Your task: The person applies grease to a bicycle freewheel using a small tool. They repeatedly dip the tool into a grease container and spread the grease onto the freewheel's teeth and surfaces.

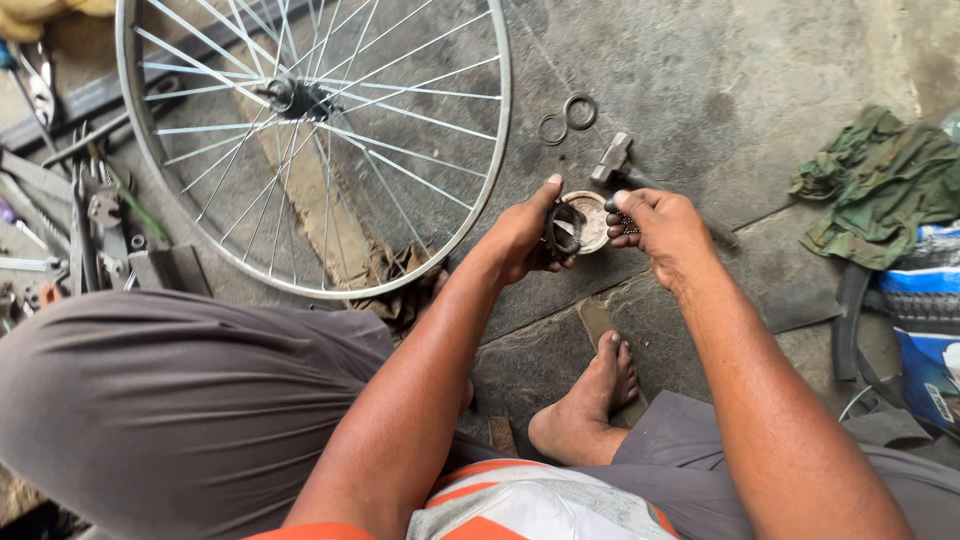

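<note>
Head cam looking down: left hand (525, 235) is clamped around a dark metal ring-shaped part (562, 228), thumb up over it. Right hand (662, 225) has its fingers pinched closed on the edge of a small round tin of pale grease (590, 221), touching the ring. Both sit just right of the silver spoked bicycle wheel (312, 140) lying flat on the stone floor. A steel hammer (612, 160) lies just behind the tin, two loose metal rings (567, 118) beyond it, crumpled green cloth (880, 185) well right of the wheel.
</note>
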